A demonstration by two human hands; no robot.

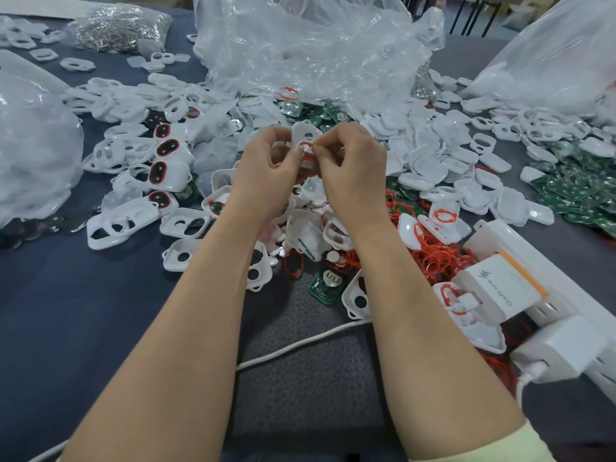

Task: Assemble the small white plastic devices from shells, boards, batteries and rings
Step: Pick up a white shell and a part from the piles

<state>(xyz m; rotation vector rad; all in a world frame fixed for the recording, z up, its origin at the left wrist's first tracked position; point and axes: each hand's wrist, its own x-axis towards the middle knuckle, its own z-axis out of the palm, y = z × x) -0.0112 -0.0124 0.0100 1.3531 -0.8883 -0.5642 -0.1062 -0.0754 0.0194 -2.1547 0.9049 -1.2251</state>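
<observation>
Curled fingers [333,141] hide the white shell's [305,133] lower half. At four o'clock the power strip [520,241] runs off the right edge; at nine o'clock a plastic bag [33,145] is cut off.

The shell [305,133] held up is plain white, with a red ring [308,145] across it. The counter [83,311] underneath is dark slate blue. The boards [573,195] heaped at the right are green with pale spots, and the loose rings [433,258] are bright red. The charger [500,288] is white with a grey lightning bolt and an orange edge. The sleeve [550,441] is pale yellow.
</observation>
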